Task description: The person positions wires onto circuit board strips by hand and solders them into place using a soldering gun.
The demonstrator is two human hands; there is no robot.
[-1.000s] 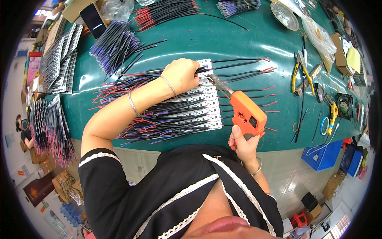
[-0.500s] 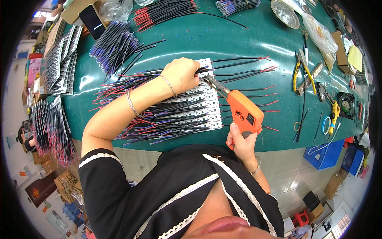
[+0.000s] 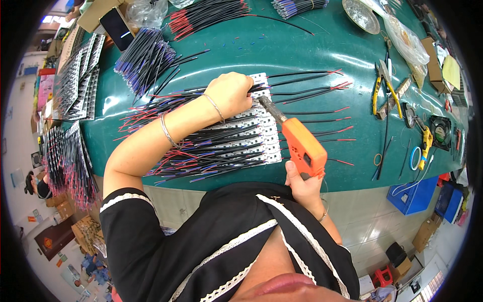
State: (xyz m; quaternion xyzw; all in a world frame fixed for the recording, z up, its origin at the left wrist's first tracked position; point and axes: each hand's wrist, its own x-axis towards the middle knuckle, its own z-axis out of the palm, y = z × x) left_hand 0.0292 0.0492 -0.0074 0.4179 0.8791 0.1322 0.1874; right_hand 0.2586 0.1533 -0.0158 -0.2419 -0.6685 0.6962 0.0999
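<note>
A white panel of small circuit boards (image 3: 272, 146) lies on the green table, with rows of black wires (image 3: 211, 157) running off its left side and more off its right. My left hand (image 3: 230, 95) is closed over the panel's upper part. From its fingertips pokes the dark end of a wire (image 3: 257, 87); the fingers cover the rest. An orange soldering gun (image 3: 305, 148) is gripped by its handle in my right hand (image 3: 306, 191), below the panel's right edge. Its metal tip (image 3: 263, 100) reaches the boards just right of my left fingers; actual contact is hard to make out.
Bundles of black wires (image 3: 146, 60) lie at the upper left, near a phone (image 3: 116, 29). Stacked board panels (image 3: 80, 75) stand at the left edge. On the right are yellow-handled pliers (image 3: 389, 88), a metal dish (image 3: 361, 16), a small fan (image 3: 440, 132) and blue tape (image 3: 415, 158).
The soldering gun has swung slightly, its body shifting left and down, while its tip stays by the left fingers. My right hand has moved a little down with it. My left hand keeps its place.
</note>
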